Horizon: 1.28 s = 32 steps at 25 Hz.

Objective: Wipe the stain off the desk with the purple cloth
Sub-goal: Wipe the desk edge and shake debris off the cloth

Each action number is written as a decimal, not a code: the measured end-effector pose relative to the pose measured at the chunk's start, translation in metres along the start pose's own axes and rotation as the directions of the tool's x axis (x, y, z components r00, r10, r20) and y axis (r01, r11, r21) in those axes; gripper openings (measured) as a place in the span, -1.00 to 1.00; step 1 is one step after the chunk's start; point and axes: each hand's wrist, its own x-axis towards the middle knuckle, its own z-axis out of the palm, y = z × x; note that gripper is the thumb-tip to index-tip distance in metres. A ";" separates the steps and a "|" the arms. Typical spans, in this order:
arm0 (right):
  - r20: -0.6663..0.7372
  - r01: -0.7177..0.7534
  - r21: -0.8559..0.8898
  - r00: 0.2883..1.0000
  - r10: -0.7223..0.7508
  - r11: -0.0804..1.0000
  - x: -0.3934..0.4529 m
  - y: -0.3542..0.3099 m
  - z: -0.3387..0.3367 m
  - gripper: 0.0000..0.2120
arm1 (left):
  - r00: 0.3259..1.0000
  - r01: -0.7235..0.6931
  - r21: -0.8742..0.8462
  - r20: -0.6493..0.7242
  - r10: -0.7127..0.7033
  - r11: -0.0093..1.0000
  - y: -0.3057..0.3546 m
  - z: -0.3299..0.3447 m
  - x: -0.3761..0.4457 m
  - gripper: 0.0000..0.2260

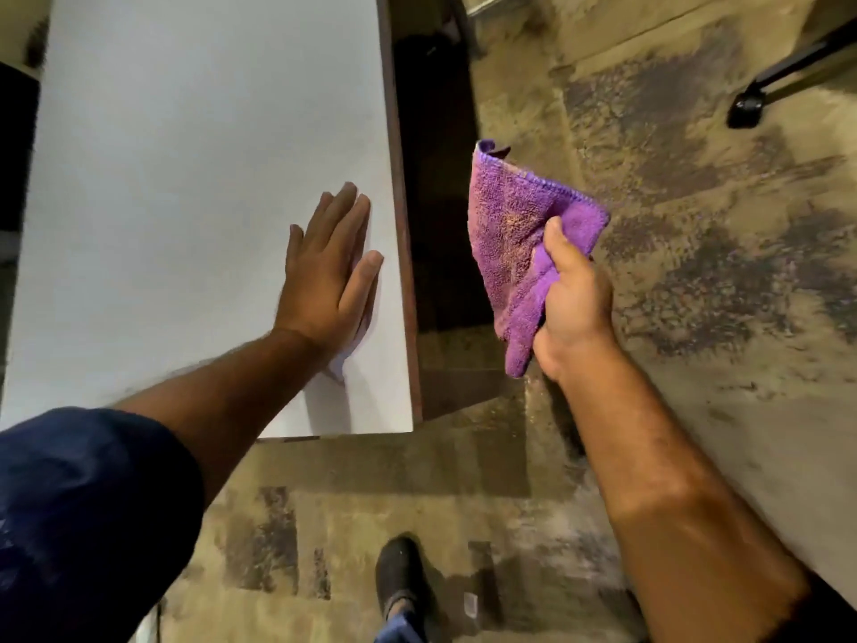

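White desk [185, 178] with a brown edge; left hand [329, 276] lies flat near that edge; perhaps a faint smear beneath it.

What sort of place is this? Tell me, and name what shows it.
Probably an office or workroom. A plain white desk with a brown edge stands on patchy patterned carpet, and a chair leg with a caster shows at the top right.

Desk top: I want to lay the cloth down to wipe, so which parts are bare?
Nearly all of the white desk is bare: everything beyond and to the left of the left hand. Only the near right corner is taken, by that flat hand. The right hand holds the purple cloth off the desk's right edge.
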 end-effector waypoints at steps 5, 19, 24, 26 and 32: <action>0.134 -0.018 0.025 0.991 0.015 1.000 0.019 0.035 0.006 -0.50 | 1.000 0.013 0.009 0.024 -0.013 1.000 0.003 -0.002 -0.001 -0.44; 0.248 0.065 -0.153 0.969 -0.025 0.986 0.042 0.070 0.074 -0.53 | 0.999 0.035 -0.033 0.038 -0.033 0.999 0.016 -0.008 -0.001 -0.45; 0.459 0.315 -0.148 0.862 -0.217 0.938 -0.009 0.100 0.024 -0.80 | 0.999 0.007 -0.063 0.040 -0.005 0.998 0.019 -0.009 0.002 -0.46; 0.485 0.339 -0.157 0.845 -0.226 0.927 -0.034 0.100 0.006 -0.79 | 0.998 0.031 -0.054 0.050 -0.028 0.998 0.019 -0.008 -0.001 -0.45; 0.532 0.371 -0.246 0.824 -0.196 0.895 -0.089 0.105 -0.052 -0.76 | 1.000 0.008 -0.005 0.027 -0.008 1.000 0.015 -0.008 -0.003 -0.47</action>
